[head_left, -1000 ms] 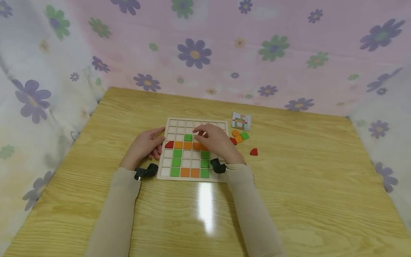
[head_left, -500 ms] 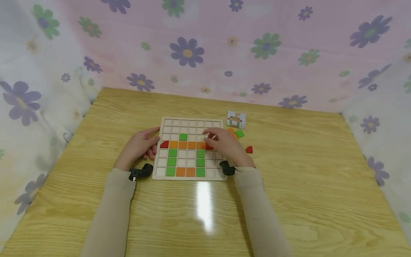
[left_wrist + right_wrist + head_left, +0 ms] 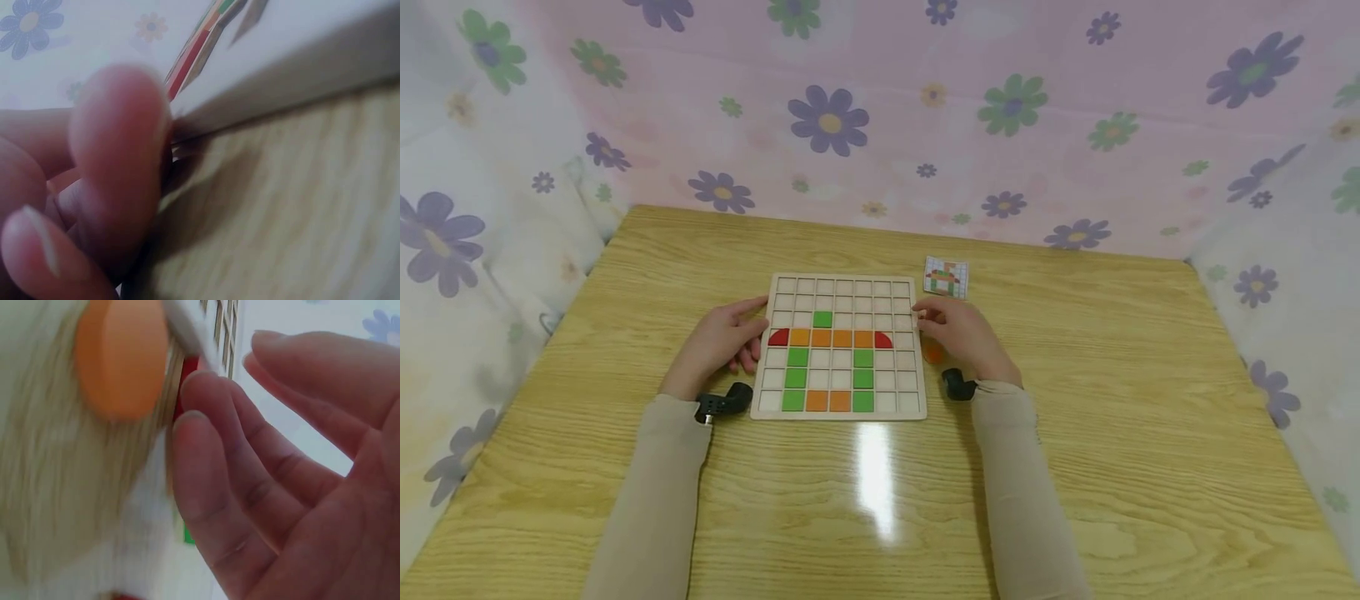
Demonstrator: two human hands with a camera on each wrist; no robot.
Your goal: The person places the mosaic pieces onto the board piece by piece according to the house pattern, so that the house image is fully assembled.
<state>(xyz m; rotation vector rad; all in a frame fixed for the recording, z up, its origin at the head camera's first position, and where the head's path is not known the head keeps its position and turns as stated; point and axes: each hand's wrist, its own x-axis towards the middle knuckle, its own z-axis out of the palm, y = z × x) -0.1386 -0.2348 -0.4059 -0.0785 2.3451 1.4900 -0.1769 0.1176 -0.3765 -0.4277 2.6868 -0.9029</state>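
Note:
A pale wooden grid board [image 3: 835, 287] lies on the table in the head view. Green, orange and red flat pieces fill some of its cells; a red quarter-round piece [image 3: 883, 340] ends the orange row on the right, a second red piece [image 3: 778, 337] on the left. My left hand [image 3: 715, 343] touches the board's left edge with relaxed fingers. Just off the right edge, my right hand [image 3: 964, 333] has loosely bent fingers and nothing between them. Below it an orange round piece [image 3: 122, 359] lies on the table; this hand hides other loose pieces in the head view.
A small picture card [image 3: 946, 277] with a coloured grid pattern lies beyond the board's right corner. The wooden table [image 3: 1120, 400] stretches out to both sides. A flowered pink cloth [image 3: 910, 108] hangs behind the table.
My right hand has moved from over the board to the right, past its edge, uncovering the right-hand red quarter-round piece and covering the loose pieces. My left hand stays at the board's edge.

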